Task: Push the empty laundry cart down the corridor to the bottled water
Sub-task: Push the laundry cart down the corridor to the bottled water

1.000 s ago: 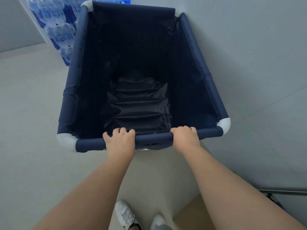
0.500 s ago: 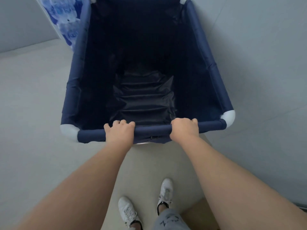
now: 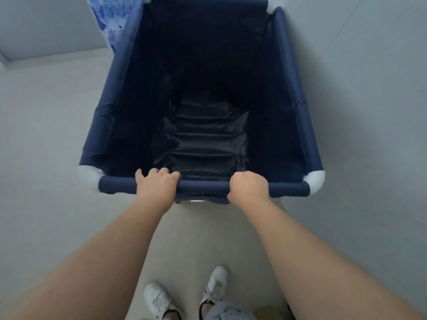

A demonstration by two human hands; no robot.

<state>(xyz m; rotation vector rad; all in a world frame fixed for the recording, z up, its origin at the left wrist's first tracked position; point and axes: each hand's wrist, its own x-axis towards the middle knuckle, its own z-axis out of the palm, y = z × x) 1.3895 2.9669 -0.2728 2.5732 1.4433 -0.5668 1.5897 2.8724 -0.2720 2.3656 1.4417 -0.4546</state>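
At the 6 o'clock edge of the view, two white shoes (image 3: 184, 296) stood on the pale floor (image 3: 46, 181), the right one a little ahead of the left. From there both bare forearms reached forward to the near rail (image 3: 203, 187) of the laundry cart (image 3: 300, 125). The left hand (image 3: 157, 187) was clenched over the rail at about 11 o'clock from the shoes, its fingers (image 3: 161, 172) curled over the top. The right hand (image 3: 249, 187) was clenched on the same rail at about 1 o'clock, well apart from the left one. White corner pieces (image 3: 89, 175) closed the rail at both ends. Inside, the dark blue cloth walls went down to a wrinkled black bottom (image 3: 203, 139), and nothing lay in it. Farther on, at 11 o'clock, the bottled water (image 3: 113, 19) showed as a blurred blue and white pack just beside the cart's far left corner; I could not tell if they touched. A grey wall (image 3: 369, 88) ran along the right side.
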